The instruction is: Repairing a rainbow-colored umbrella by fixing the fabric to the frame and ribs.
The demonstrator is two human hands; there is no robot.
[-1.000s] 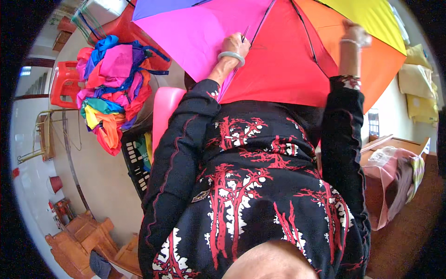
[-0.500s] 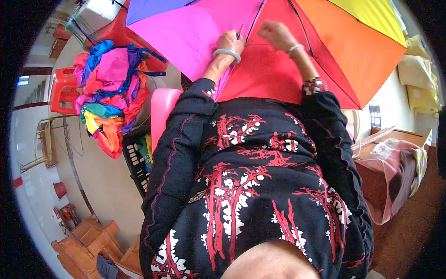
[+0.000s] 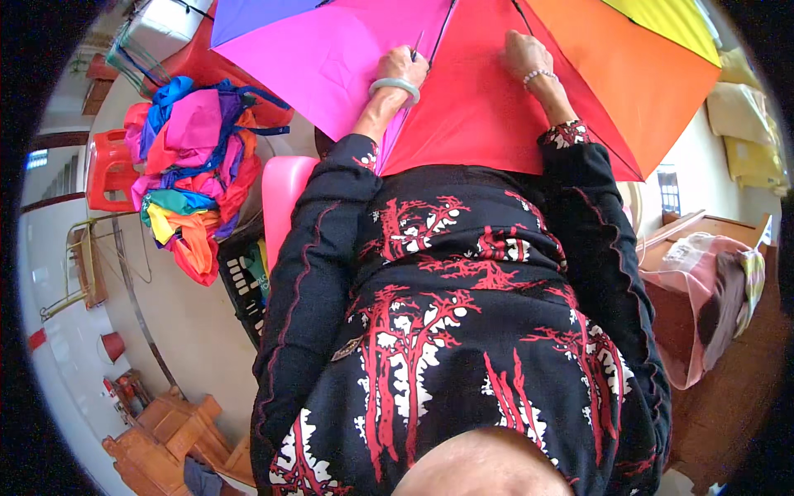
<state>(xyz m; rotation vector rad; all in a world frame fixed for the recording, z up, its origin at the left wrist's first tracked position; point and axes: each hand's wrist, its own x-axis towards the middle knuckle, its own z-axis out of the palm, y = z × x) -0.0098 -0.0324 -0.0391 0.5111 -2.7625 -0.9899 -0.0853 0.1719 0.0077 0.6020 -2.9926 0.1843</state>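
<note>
Two bare hands work over an open umbrella canopy, which spreads across the top of our view and reaches down to the person's lap, its panels running from purple through pink, red and orange to yellow. We see the left hand, with a pale bangle at its wrist, above the border of the pink and red panels, close to a dark rib. Its fingers are curled in a narrow grip on a slim dark tool that points up and away from the person; what kind of tool it is, we cannot tell. The right hand, with a beaded bracelet at its wrist, is over the red panel, near a second rib. Its fingers bend away from us, so we cannot tell how wide the grip is or whether it holds anything. To the left, we find a heap of multicoloured fabric by a red plastic stool, with a black crate just below it and a pink chair near the left sleeve. To the right, a pink cloth hangs over wooden furniture, and yellow bundles lie farther off.
</note>
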